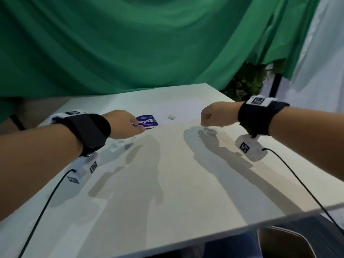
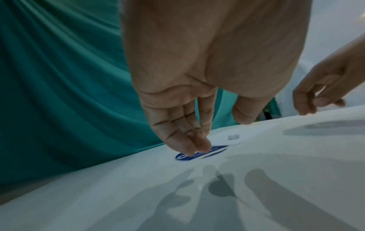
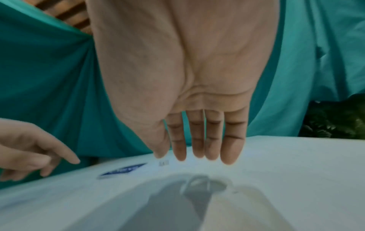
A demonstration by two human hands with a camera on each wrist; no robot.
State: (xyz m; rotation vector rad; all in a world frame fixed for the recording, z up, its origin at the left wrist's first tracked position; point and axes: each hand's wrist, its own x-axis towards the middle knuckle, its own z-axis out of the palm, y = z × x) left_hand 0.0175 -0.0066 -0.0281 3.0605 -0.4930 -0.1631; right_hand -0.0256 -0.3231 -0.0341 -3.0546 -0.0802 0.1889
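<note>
Both hands loose, nothing gripped: left hand (image 1: 124,124) touching blue card (image 1: 149,121), right hand (image 1: 216,114) hovering right of card. Risk: flat card skidding over slick tabletop (image 1: 167,183).

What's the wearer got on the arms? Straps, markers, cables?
Forearms bare, no sleeves. Wide black strap on each wrist: left strap, right strap. White tag with a black square marker on top of each. White module with black-and-white square markers under each: left module, right module. Thin black cable from each: left cable, right cable.
</note>
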